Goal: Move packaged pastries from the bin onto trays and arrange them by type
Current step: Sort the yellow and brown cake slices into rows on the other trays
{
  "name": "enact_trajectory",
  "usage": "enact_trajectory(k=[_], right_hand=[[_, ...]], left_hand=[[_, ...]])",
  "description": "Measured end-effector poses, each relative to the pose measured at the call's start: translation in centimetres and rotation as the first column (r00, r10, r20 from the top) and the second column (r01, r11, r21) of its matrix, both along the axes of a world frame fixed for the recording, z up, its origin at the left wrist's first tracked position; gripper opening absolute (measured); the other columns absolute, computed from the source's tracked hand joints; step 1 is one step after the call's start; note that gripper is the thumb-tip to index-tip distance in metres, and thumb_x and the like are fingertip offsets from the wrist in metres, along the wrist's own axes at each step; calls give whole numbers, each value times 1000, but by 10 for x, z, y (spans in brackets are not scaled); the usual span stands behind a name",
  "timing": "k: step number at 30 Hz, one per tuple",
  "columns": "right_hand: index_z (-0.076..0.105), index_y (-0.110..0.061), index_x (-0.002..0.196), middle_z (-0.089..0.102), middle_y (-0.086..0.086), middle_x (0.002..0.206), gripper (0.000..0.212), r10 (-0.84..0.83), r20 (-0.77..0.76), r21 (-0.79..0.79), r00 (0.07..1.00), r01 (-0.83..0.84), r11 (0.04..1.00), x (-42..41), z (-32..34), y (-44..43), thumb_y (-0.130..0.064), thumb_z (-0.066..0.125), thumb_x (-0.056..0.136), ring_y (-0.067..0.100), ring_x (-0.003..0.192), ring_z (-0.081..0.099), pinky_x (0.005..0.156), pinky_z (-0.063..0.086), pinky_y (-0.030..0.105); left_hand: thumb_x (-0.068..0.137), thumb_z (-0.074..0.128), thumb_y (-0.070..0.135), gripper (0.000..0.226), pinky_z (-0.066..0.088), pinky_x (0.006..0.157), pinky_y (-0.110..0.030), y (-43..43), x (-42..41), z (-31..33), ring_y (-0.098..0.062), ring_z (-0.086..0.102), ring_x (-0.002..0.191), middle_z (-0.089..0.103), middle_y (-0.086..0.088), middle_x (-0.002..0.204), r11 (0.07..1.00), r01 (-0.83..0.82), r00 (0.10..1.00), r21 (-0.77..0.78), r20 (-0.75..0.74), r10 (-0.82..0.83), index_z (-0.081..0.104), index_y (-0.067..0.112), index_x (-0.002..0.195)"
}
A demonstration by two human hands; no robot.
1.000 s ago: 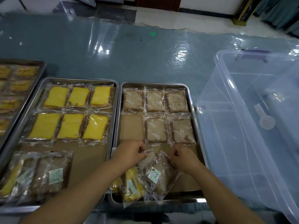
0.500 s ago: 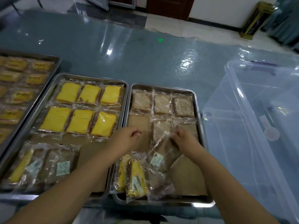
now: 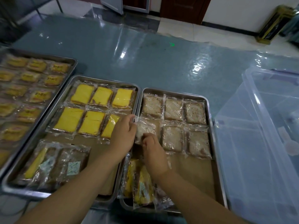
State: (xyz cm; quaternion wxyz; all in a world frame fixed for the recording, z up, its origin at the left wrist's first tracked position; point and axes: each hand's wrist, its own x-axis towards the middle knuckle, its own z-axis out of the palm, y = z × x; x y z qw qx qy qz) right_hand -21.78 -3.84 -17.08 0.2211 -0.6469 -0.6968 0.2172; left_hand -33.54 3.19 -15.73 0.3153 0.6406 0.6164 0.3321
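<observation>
Both hands hold one brown packaged pastry [image 3: 144,130] over the left end of the second row of the right tray [image 3: 210,126]. My left hand [image 3: 124,135] pinches its upper left edge, and my right hand [image 3: 153,147] grips its lower edge. Several brown pastries [image 3: 176,122] lie in rows on that tray. A loose pile of yellow and brown packs [image 3: 142,186] sits at the tray's near left. The middle tray [image 3: 68,88] carries yellow pastries [image 3: 90,110] in two rows and some mixed packs [image 3: 56,164] at its near end.
A third tray [image 3: 71,62] with labelled yellow pastries stands at the far left. A clear plastic bin [image 3: 262,143] stands right of the trays, close to the right tray's edge. The table top [image 3: 145,59] is glossy blue-green beyond the trays.
Both hands lifted a brown pack from the near pile and carried it forward and left to the open spot in the right tray's second row. The view shifted right and tilted up.
</observation>
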Motion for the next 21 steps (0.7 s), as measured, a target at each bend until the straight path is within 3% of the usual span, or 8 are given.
enact_trajectory(k=[3, 5, 6, 8, 10, 12, 16, 21], right_hand=[[53, 1, 119, 37, 10, 145, 29, 127, 38, -33, 991, -126, 992, 9, -6, 2, -3, 46, 91, 27, 115, 53, 87, 51, 38], [59, -4, 118, 41, 10, 145, 31, 141, 130, 41, 981, -147, 988, 25, -8, 4, -4, 57, 87, 26, 120, 53, 93, 51, 38], [61, -8, 117, 44, 10, 143, 32, 100, 199, 84, 975, -118, 989, 36, -11, 4, -5, 61, 85, 27, 125, 50, 100, 46, 40], [55, -15, 128, 39, 10, 147, 38, 22, 316, 67, 949, -45, 997, 57, -15, 4, -12, 57, 90, 27, 138, 31, 115, 20, 45], [35, -21, 143, 22, 7, 155, 45, 29, 403, -39, 915, -15, 999, 76, -23, 4, -23, 42, 98, 25, 145, 9, 117, -2, 43], [18, -28, 149, 7, 3, 159, 49, 58, 488, -130, 871, 7, 992, 86, -30, 3, -34, 28, 101, 23, 145, -6, 116, -10, 45], [7, -34, 149, -2, -1, 158, 51, 68, 508, -171, 859, 23, 985, 91, -35, -1, -42, 19, 100, 20, 143, -17, 115, -12, 50], [2, -36, 149, -7, -3, 158, 51, 77, 484, -198, 872, 24, 980, 95, -32, -2, -41, 20, 101, 17, 142, -21, 115, -13, 48]], left_hand=[[90, 55, 14, 25, 41, 86, -28, -1, -1, -10, -16, 50, 105, 57, 3, 111, 976, 213, 961, 41, -186, -202, 62, 20, 113], [90, 54, 17, 26, 35, 94, -28, -2, 2, -17, -16, 46, 113, 58, 2, 120, 920, 385, 864, 72, -379, -332, 63, 22, 115], [91, 54, 20, 30, 30, 101, -30, -2, 4, -20, -17, 42, 121, 55, 2, 128, 890, 453, 798, 58, -471, -376, 60, 24, 120], [91, 52, 30, 42, 13, 113, -34, -3, 10, -28, -19, 24, 138, 37, 2, 148, 847, 531, 672, -21, -598, -436, 47, 29, 133], [91, 50, 39, 56, -6, 112, -35, -2, 14, -33, -18, 4, 144, 13, 2, 157, 818, 568, 586, -96, -651, -483, 31, 31, 143], [93, 45, 43, 61, -14, 109, -35, 1, 18, -36, -18, -7, 144, -1, 1, 158, 793, 591, 513, -149, -689, -512, 19, 32, 147], [95, 36, 48, 63, -17, 109, -38, 9, 25, -37, -20, -10, 144, -6, -1, 157, 772, 600, 416, -210, -742, -525, 9, 29, 149], [97, 31, 49, 64, -19, 110, -40, 11, 25, -41, -19, -15, 142, -12, 0, 156, 760, 600, 378, -249, -750, -544, 0, 30, 149]])
